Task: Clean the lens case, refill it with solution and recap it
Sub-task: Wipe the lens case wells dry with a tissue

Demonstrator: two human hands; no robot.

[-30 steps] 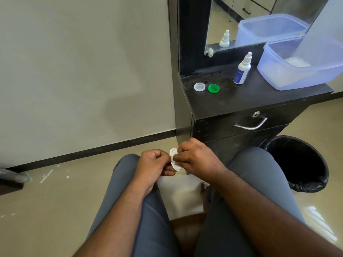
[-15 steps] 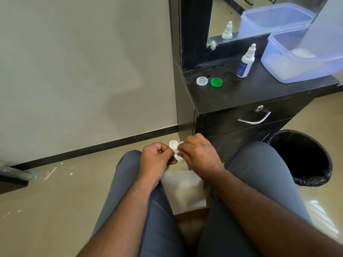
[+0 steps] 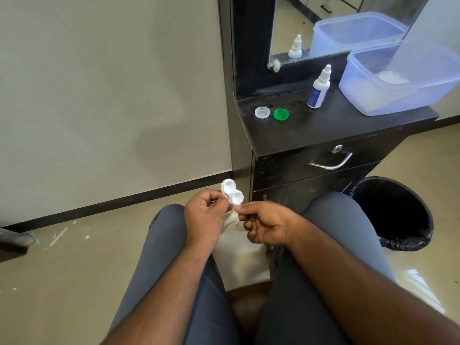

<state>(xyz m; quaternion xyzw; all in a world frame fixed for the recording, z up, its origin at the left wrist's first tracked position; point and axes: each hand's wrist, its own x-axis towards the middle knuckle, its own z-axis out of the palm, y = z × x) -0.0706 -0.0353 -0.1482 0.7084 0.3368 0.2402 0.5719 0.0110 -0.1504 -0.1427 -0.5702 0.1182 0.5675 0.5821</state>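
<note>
As the right hand (image 3: 267,226) draws back from the lens case (image 3: 232,192), both open wells face the camera at centre frame, where half a second ago that hand's fingers were pressed over them. The right hand is pinched shut on a scrap of white tissue (image 3: 231,217), which hangs between the two hands. The left hand (image 3: 206,215) is closed on the lower edge of the case, holding it up just above the person's knees.

Judging by that change, the wiping looks close to finished, and refilling would come next. Neither well shows any liquid.

Outward, at upper right, a dark cabinet top (image 3: 323,130) carries what the remaining steps need. A clear cap (image 3: 262,112) and a green cap (image 3: 281,114) lie side by side near its left edge. A small solution bottle (image 3: 318,89) stands upright further right, its nozzle closed, just beside a translucent plastic tub (image 3: 398,80). A mirror (image 3: 311,26) behind repeats the bottle and tub.

At right of the frame, a black-lined bin (image 3: 393,212) sits on the floor beside the right knee, handy for the tissue. Nothing blocks the reach to the bottle or caps, though the right hand would first have to shed the tissue.
</note>
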